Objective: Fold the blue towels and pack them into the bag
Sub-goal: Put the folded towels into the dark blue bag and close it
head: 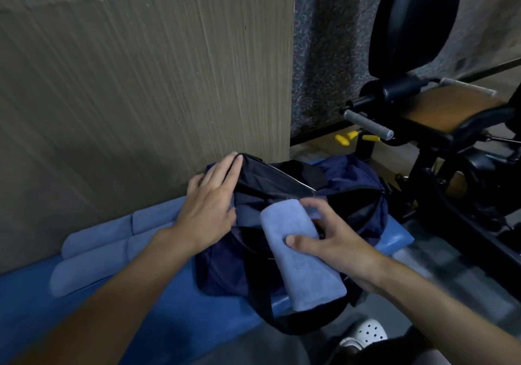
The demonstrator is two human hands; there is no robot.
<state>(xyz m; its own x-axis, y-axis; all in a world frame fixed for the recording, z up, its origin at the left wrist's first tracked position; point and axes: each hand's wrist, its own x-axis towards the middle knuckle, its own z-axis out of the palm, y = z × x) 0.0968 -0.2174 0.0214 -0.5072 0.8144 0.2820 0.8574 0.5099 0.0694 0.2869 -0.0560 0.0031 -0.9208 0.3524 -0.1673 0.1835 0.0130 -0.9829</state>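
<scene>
My right hand (332,242) grips a towel (300,254) over the bag (355,178), at the bench's (169,314) right end. My left hand (210,205) lies spread on its flap.

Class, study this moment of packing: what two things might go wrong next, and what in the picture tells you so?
1. The right hand grips the towel by its upper half only; the free lower end might unroll or slip.
2. The left hand merely presses back the flap of the bag; if it lifts, the flap may fall over the opening and block the towel.
</scene>
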